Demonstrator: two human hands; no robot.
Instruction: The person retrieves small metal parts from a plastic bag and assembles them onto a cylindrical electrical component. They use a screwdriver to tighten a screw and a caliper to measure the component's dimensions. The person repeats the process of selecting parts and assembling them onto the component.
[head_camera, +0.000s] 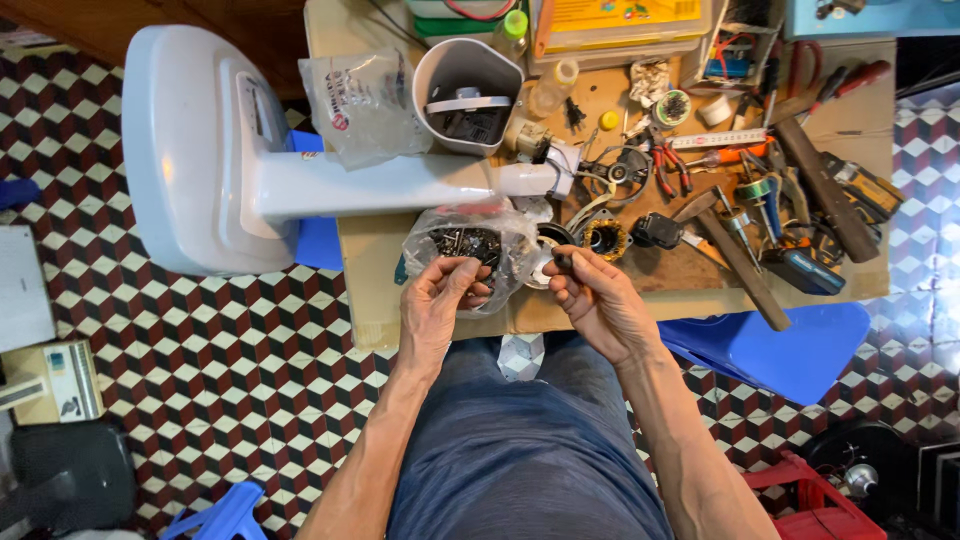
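Note:
My left hand (440, 295) pinches the near edge of a clear plastic bag (470, 245) full of small dark screws, which lies on the low wooden table (370, 290). My right hand (592, 295) has its fingers closed on a small dark part (562, 262) right beside the bag. Just beyond my right fingers lie a copper-wound motor coil (605, 238) and a round metal piece. A white fan stand (230, 150) lies on its side, its pole reaching across the table toward the bag.
A grey plastic housing (465, 90), a second clear bag (362, 100), pliers, screwdrivers, a hammer and several small parts crowd the table's far and right side. A blue stool (780, 345) stands at the right. Checkered tile floor surrounds the table; a red crate (810, 500) sits bottom right.

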